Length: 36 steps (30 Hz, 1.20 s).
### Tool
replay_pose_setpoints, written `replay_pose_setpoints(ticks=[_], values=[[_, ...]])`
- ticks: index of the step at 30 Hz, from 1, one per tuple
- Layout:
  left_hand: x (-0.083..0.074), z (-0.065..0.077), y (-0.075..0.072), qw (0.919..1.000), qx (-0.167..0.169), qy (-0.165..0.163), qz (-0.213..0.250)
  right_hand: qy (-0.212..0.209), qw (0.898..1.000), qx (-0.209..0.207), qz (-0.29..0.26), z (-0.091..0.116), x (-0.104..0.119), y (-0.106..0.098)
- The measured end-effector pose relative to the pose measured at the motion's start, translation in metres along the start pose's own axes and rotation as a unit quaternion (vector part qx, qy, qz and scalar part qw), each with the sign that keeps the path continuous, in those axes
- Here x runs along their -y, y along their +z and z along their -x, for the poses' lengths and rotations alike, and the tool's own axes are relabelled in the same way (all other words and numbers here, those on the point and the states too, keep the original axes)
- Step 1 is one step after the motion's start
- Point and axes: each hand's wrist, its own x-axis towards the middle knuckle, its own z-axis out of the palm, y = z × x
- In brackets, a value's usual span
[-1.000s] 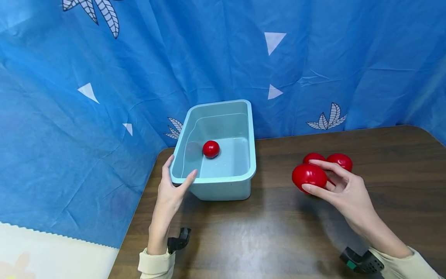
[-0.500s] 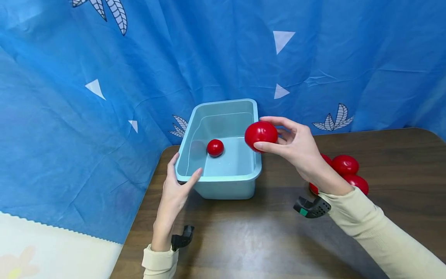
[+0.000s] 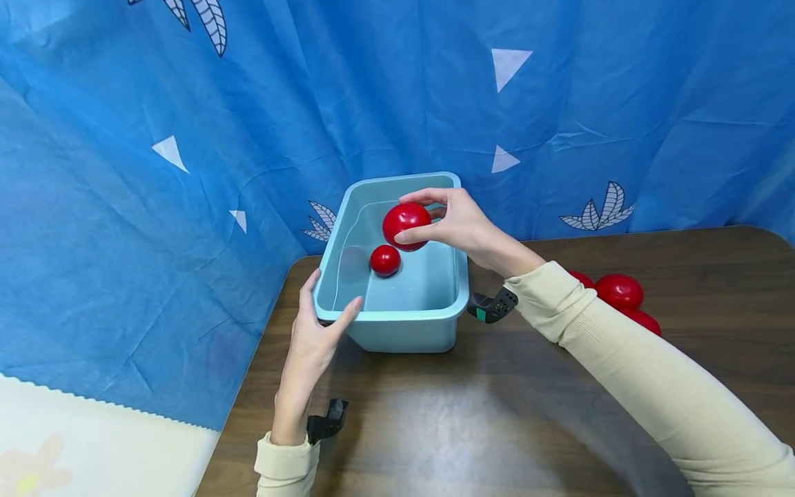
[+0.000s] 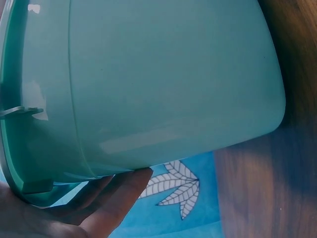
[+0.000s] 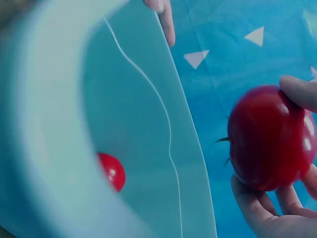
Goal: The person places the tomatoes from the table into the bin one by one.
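Note:
My right hand (image 3: 462, 224) holds a red tomato (image 3: 406, 226) over the light-blue plastic bin (image 3: 410, 315), thumb on the near side and fingers round the far side. Green stem bits show on this tomato (image 5: 270, 139) in the right wrist view. Another tomato (image 3: 385, 260) lies on the bin floor, left of the middle. My left hand (image 3: 313, 338) grips the bin's near left corner, its thumb at the front rim. In the left wrist view, the fingers (image 4: 119, 198) of that hand lie under the rim against the outer wall.
Several red tomatoes (image 3: 619, 291) sit together on the brown wooden table (image 3: 428, 421) at the right, partly behind the right sleeve (image 3: 633, 366). A blue patterned cloth (image 3: 397, 90) hangs behind the table. Black cameras (image 3: 493, 306) are worn at both wrists.
My right hand has lifted a tomato from the group at the right and carried it left to above the bin. The left hand has stayed at the bin's corner.

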Motion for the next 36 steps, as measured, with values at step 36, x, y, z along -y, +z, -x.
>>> replay_pose_setpoints(ticks=[36], values=[[0.001,-0.002,0.001,0.9999,-0.001,-0.011,-0.01,0.058,0.998,0.017,0.031,-0.028,-0.001,0.019]])
